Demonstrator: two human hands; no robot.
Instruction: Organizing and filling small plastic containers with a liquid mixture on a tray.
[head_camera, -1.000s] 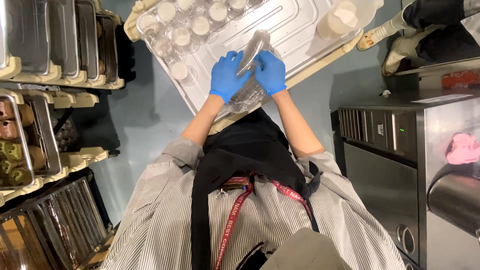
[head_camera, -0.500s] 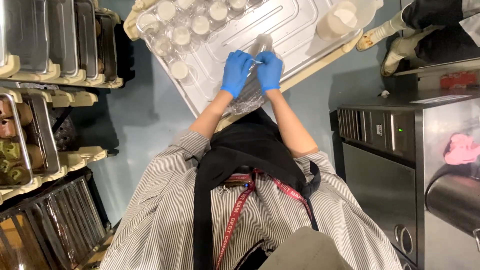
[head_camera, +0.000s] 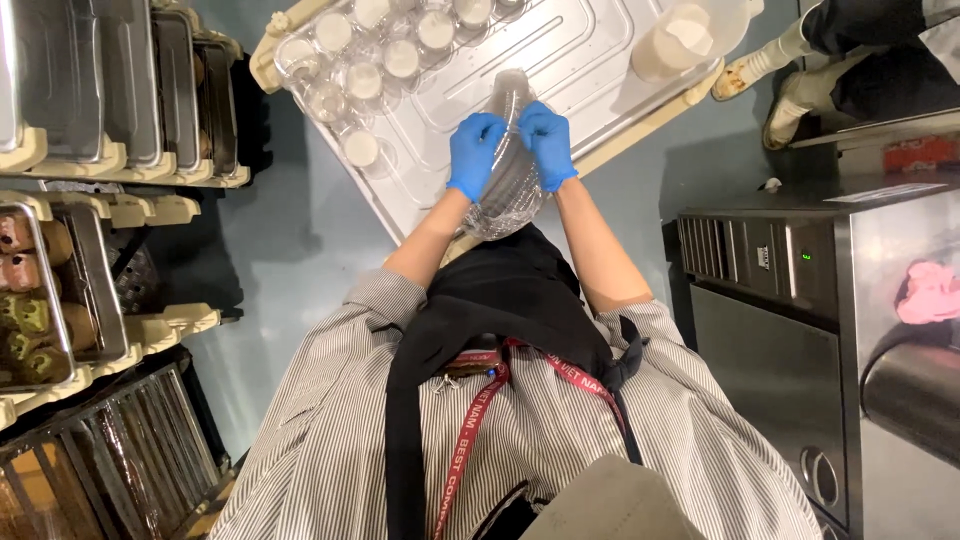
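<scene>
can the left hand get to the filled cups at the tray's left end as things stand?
Probably not right away: the left hand grips the sleeve of clear cups together with the right hand. The path across the tray to the filled cups looks open.

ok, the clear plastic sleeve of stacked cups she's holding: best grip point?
Probably the upper end of the cup stack, pinched from both flanks, as the left hand and right hand do now. It is long and narrow, lying over the tray, and the loose wrap below looks slippery.
</scene>
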